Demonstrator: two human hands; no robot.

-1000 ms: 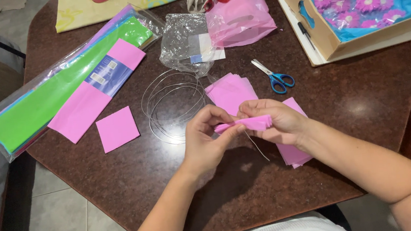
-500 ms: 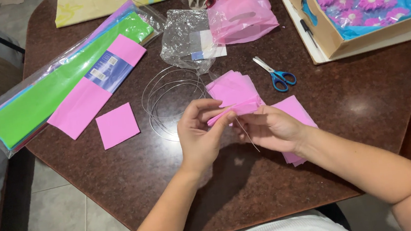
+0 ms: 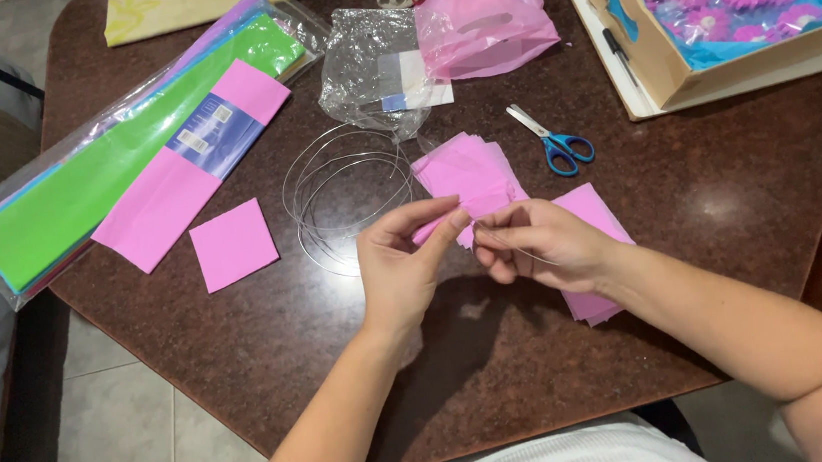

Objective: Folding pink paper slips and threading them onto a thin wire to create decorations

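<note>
Both the left hand (image 3: pixel 399 267) and right hand (image 3: pixel 538 244) pinch a folded pink paper piece (image 3: pixel 459 211) above the table's (image 3: pixel 730 200) middle. A long clear packet of coloured paper (image 3: pixel 104 170) with a blue label (image 3: pixel 206 135) overhangs the left edge; a cardboard box (image 3: pixel 650 47) fills the far right corner.

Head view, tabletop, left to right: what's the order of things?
Pack of coloured paper sheets → loose pink paper square → coil of thin wire → left hand → right hand → blue-handled scissors → cardboard box of pink paper flowers.
</note>
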